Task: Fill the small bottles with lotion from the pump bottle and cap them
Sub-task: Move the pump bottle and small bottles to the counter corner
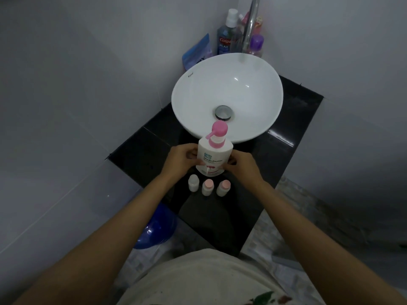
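Note:
A white pump bottle (213, 155) with a pink pump head stands on the black counter (149, 148) just in front of the basin. My left hand (181, 159) grips its left side and my right hand (241, 165) grips its right side. Three small white bottles stand in a row right in front of it. The left small bottle (193, 182) has a white top. The middle small bottle (207, 187) and the right small bottle (224, 187) carry pink caps.
A white bowl basin (226, 93) with a chrome drain fills the counter's back. A chrome tap (251, 25), a mouthwash bottle (225, 38), a purple bottle (256, 45) and a blue pouch (198, 51) crowd the far corner. A blue bucket (156, 227) sits on the floor at left.

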{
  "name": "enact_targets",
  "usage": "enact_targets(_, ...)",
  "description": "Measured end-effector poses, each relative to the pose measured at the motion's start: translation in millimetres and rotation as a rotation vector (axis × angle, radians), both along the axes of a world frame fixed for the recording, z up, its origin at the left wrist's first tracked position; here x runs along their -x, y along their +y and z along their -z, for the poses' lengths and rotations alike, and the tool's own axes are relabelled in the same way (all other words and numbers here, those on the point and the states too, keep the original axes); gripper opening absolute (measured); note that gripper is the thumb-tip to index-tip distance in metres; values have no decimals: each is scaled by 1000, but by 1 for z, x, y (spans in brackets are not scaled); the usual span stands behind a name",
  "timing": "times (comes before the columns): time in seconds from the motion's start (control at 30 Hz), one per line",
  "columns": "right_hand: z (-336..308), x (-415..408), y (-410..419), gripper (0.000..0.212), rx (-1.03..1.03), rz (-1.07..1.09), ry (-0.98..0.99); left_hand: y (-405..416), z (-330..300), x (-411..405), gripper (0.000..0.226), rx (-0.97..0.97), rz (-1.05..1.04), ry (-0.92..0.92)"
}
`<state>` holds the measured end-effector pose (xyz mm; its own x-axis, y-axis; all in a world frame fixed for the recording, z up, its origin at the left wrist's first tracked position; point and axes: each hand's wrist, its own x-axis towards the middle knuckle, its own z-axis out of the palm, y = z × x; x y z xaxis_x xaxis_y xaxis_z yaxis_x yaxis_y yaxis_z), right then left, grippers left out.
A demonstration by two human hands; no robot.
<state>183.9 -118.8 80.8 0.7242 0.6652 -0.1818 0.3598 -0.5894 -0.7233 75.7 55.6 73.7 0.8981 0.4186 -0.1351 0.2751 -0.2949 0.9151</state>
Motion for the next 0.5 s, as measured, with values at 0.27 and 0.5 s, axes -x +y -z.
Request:
enact_targets(0.27, -43, 4, 50, 21, 7, -249, -91, 28, -23, 45, 39, -40, -211, -113)
enact_targets(0.5, -66, 1, 159, 23, 5, -575, -15, 77, -41, 84, 36, -117, -526, -101)
